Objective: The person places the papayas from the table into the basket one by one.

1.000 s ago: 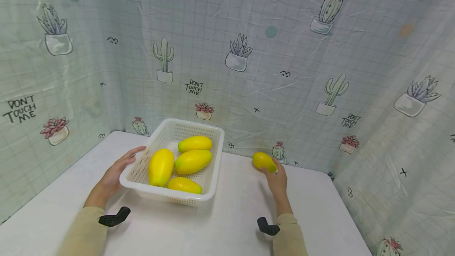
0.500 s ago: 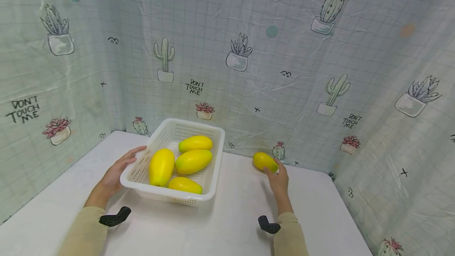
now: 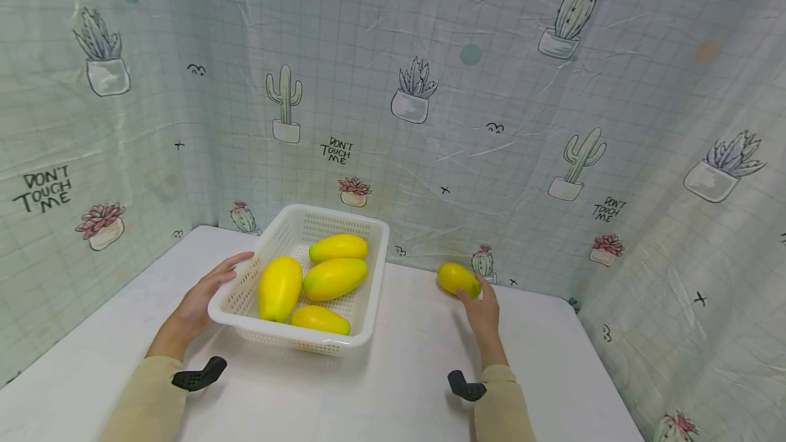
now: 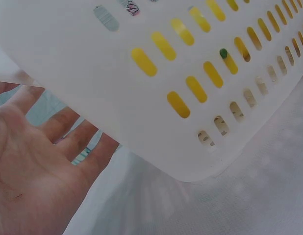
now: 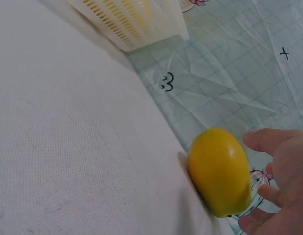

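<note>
A white slotted plastic basket [image 3: 376, 285] stands left of centre, holding several long yellow fruits [image 3: 336, 280] with greenish ends. My left hand [image 3: 195, 299] rests at its left side. In the left wrist view that hand's fairly straight fingers pass behind the basket wall [image 4: 107, 93], which hides their tips. Far to the right, one yellow mango-like fruit [image 3: 456, 278] lies on the table by the back edge. My right hand [image 3: 482, 311] is beside its right end. In the right wrist view a gap shows between the thumb and the fruit [image 5: 217, 171], with the fingers loosely bent.
A white cloth-covered table [image 3: 405, 387] carries everything. Behind it and on both sides hangs a curtain [image 3: 430, 162] printed with cacti. Black camera mounts [image 3: 199, 374] sit on both wrists, over beige sleeves [image 3: 144, 404].
Both hands, the basket and the fruits hold nearly the same places. The whole head view has shifted very slightly to the right.
</note>
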The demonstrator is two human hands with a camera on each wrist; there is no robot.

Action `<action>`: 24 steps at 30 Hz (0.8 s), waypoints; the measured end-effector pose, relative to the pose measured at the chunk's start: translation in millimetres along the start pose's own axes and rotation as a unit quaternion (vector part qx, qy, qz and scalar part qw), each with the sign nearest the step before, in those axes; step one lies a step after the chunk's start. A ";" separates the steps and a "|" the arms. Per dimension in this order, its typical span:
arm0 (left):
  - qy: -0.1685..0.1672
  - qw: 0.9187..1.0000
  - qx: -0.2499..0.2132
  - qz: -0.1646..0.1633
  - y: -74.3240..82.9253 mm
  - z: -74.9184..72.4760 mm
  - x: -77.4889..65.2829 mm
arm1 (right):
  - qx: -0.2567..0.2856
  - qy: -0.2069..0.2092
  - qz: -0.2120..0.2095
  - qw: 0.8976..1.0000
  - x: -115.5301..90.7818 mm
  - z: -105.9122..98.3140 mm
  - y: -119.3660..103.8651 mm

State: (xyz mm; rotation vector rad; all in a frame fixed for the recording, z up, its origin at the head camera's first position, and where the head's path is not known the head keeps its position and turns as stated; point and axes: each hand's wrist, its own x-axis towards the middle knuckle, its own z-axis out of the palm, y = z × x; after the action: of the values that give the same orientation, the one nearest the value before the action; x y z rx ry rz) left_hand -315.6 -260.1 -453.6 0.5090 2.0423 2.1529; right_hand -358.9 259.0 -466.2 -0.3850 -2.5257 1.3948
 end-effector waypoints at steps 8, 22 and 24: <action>0.000 1.000 -0.003 -0.003 -1.5 -1.2 0.2 | 0.000 -0.003 0.001 1.000 0.5 1.3 1.2; -0.008 1.000 -0.010 0.005 -5.6 -3.8 1.0 | -0.008 -0.006 0.002 1.000 8.5 2.9 2.3; -0.008 1.000 -0.006 0.006 -4.6 -2.8 0.4 | -0.010 -0.007 0.000 1.000 8.9 2.7 2.8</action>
State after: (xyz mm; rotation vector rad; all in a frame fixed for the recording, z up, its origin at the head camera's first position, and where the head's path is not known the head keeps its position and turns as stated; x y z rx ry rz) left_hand -317.5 -262.3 -458.1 0.5369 2.0209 2.1588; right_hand -367.8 261.3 -469.3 -0.3792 -2.5525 1.3783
